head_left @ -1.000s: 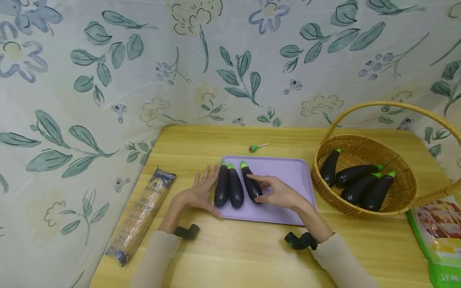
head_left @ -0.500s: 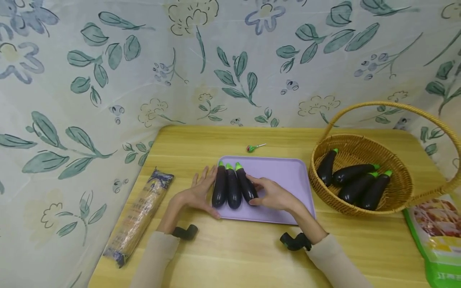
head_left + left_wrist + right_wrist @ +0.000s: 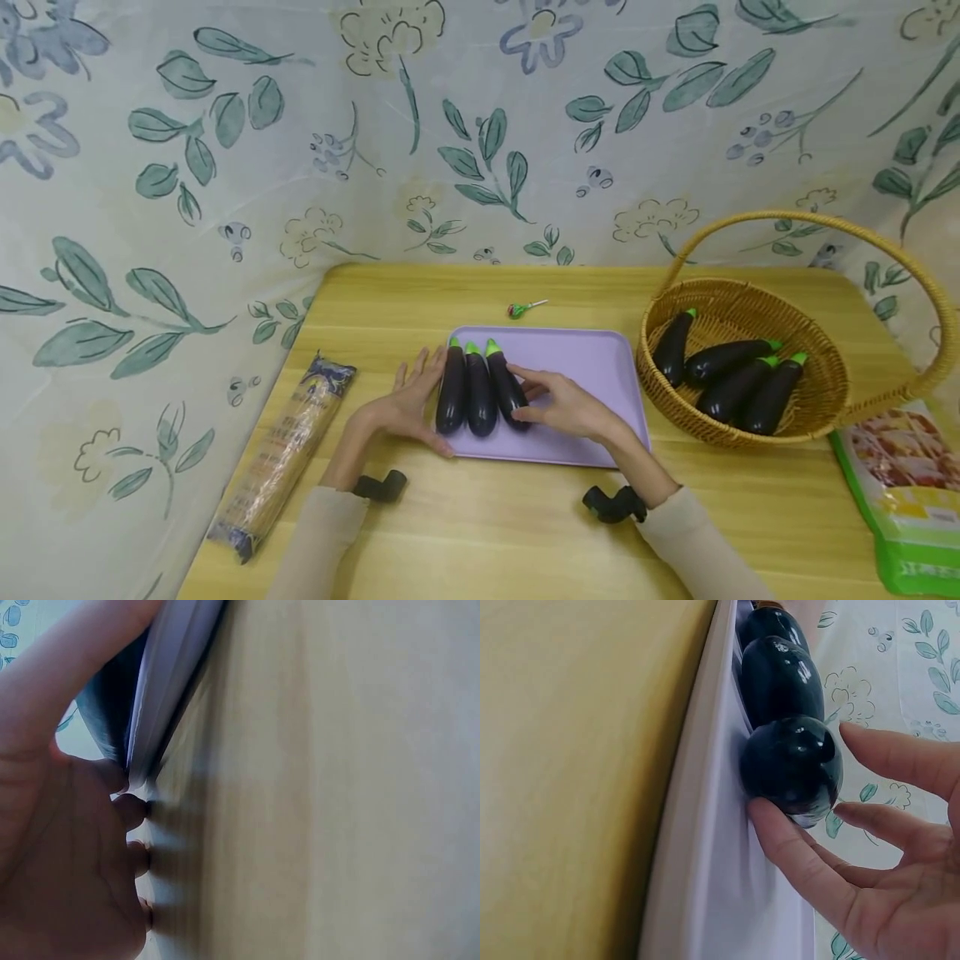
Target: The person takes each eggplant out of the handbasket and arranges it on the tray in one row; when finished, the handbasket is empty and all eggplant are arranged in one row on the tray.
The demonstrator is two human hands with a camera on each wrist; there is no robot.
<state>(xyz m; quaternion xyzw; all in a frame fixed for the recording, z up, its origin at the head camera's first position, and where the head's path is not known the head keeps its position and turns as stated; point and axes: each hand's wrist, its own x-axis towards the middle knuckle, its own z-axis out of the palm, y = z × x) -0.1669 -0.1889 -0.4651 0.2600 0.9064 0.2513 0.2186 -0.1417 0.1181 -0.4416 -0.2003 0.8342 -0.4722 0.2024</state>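
Three dark eggplants with green stem ends lie side by side on the left of a lilac tray (image 3: 588, 354). My right hand (image 3: 562, 404) loosely holds the rightmost eggplant (image 3: 504, 385), thumb and fingers at its right side and rounded lower end. Close up in the right wrist view, its glossy end (image 3: 787, 765) sits between spread digits. My left hand (image 3: 405, 412) lies with fingers extended along the tray's left edge, beside the leftmost eggplant (image 3: 452, 387). The left wrist view shows that palm (image 3: 71, 847) next to the tray's side wall (image 3: 169, 667).
A wicker basket (image 3: 840, 358) with a tall handle and several eggplants inside stands at the right. A green lollipop (image 3: 517, 310) lies behind the tray. Packaged noodles (image 3: 285, 454) lie at the left, and a green-edged bag (image 3: 900, 492) at the far right.
My right hand has moved left with the rightmost eggplant, narrowing the gap to the middle one. My left hand stays at the tray's edge.
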